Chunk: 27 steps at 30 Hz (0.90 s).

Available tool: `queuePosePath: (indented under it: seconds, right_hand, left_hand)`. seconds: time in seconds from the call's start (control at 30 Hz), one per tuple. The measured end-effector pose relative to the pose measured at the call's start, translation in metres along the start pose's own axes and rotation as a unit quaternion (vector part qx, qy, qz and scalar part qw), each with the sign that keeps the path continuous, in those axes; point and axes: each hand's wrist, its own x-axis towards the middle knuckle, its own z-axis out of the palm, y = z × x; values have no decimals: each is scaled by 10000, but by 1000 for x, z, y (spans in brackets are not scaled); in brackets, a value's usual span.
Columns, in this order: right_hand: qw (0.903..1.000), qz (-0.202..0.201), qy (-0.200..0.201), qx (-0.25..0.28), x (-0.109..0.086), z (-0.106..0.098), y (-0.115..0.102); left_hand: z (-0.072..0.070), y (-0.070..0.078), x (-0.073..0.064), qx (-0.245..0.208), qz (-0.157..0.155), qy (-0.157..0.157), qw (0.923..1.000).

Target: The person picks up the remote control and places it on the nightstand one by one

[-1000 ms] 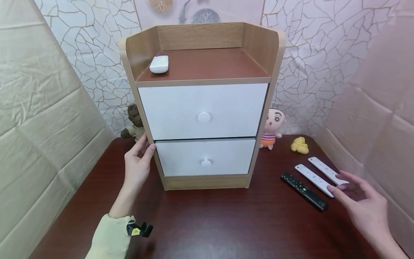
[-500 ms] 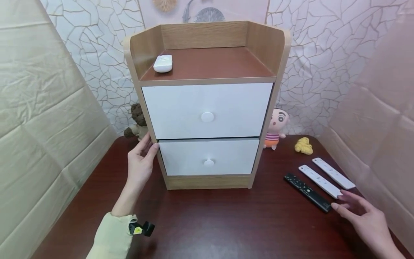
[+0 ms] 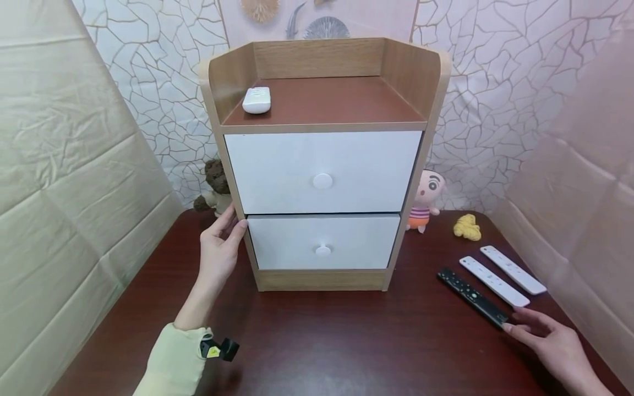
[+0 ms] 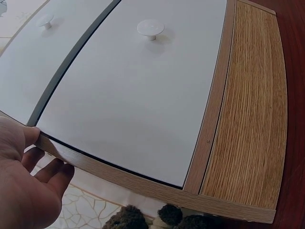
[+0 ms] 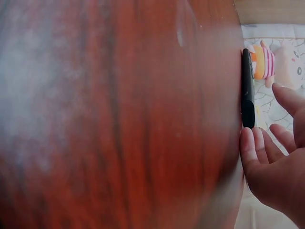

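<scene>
My left hand [image 3: 218, 253] holds the left side edge of a small wooden cabinet [image 3: 322, 279], thumb at the front edge and fingers along the outer side. Both white drawers, the upper drawer [image 3: 277, 170] and the lower drawer [image 3: 282, 242], sit closed in it, each with a round white knob. At the right, the fingertips of my right hand [image 3: 552, 338] are at the near end of a black remote control [image 3: 473, 297] lying on the table. In the right wrist view the fingers are loosely bent, just behind that end. Two white remotes [image 3: 494, 280] lie beside it, roughly parallel.
A white remote [image 3: 256, 100] rests on the cabinet's top shelf at the left. Behind the cabinet are a brown plush bear [image 3: 216, 179] and a plush doll [image 3: 426, 198] in a striped top. A yellow cloth-like bundle [image 3: 467, 227] lies near the doll. Fabric walls flank the table.
My right hand has moved from the ends of the white remotes to the near end of the black remote. The left hand stays on the cabinet's edge. The head view has shifted slightly.
</scene>
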Motion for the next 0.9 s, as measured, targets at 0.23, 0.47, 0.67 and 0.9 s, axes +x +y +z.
queuePosePath:
  seconds: [0.23,0.47,0.67,0.9]
  right_hand:
    - [9994,155,-301,0,3,1,9]
    - [9997,-151,-170,-39,4,5,13]
    - [9994,-191,-83,-274,10,8,10]
    - [9949,-503,-131,-864,15,11,5]
  left_hand:
    - [1,1,0,-3,-7,-18,10000]
    - [0,1,1,107,29,-33,9999]
    - [-1,1,1,-32,-128,-31,9999]
    - [-2,2,1,-54,-194,-46,9998]
